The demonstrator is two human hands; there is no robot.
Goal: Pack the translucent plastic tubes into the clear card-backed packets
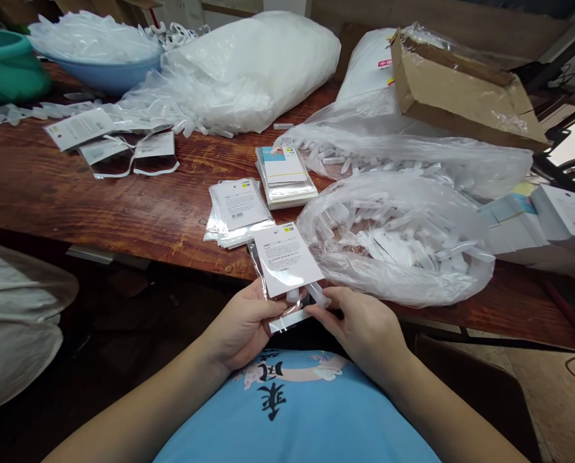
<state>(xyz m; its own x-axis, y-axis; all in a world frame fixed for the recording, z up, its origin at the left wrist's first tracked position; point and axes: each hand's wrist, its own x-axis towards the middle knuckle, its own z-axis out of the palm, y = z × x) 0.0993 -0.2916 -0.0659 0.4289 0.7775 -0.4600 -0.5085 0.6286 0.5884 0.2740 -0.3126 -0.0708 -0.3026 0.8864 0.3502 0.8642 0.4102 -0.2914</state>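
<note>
My left hand (249,325) is closed on a clear plastic packet (287,263) with a white printed card inside, held just off the table's front edge. My right hand (359,325) pinches a translucent white plastic piece (319,294) at the packet's lower right, near its mouth. Whether that piece is partly inside the packet I cannot tell. A second whitish piece (293,296) shows below the card. Beyond my hands lie a stack of carded clear packets (239,206) and a banded stack of cards (285,172). An opened plastic bag (403,283) of translucent pieces lies to the right.
Filled packets (82,128) lie at the left, before a blue basin (109,72) heaped with pieces and a green tub (8,67). A large white sack (268,58) stands behind. A cardboard box (465,90) and card stacks (514,225) sit at the right.
</note>
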